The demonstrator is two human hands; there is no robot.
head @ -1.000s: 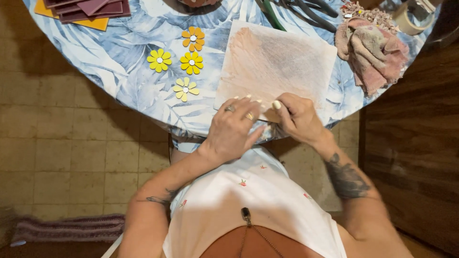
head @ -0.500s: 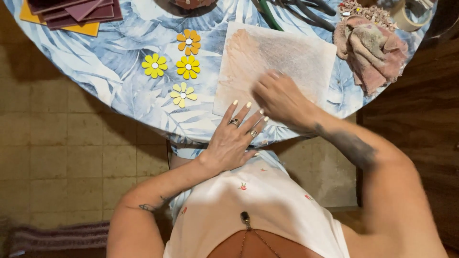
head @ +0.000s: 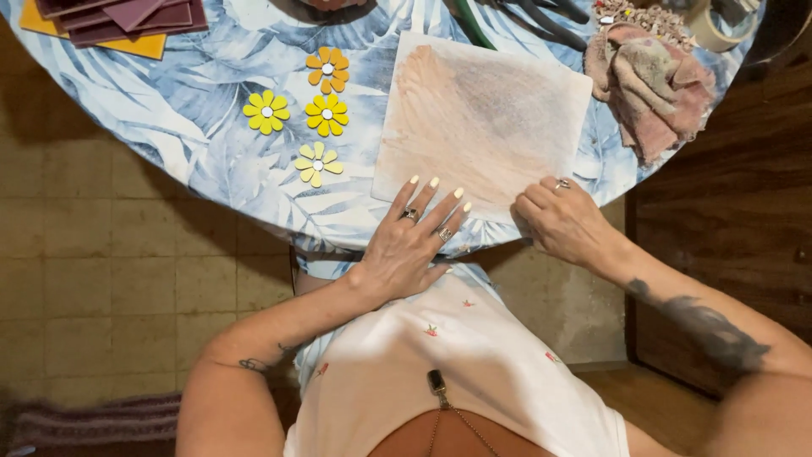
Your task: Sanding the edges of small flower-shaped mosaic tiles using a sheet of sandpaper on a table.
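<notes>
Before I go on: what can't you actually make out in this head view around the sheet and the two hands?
- Right hand: fingers curled at the sheet edge; whether they pinch anything is hidden by the hand itself.
- Left hand: palm down, so anything beneath is hidden.
- Dark tools and tape roll: cut off by the top edge.
- Stacked dark tiles: cut off at the top.
- Beads beside the rag: too small to tell.

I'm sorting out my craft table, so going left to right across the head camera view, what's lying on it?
Stack of purple sheets → yellow flower cutouts → pale stained sheet, with left hand and right hand at its near edge → crumpled pink rag.
</notes>
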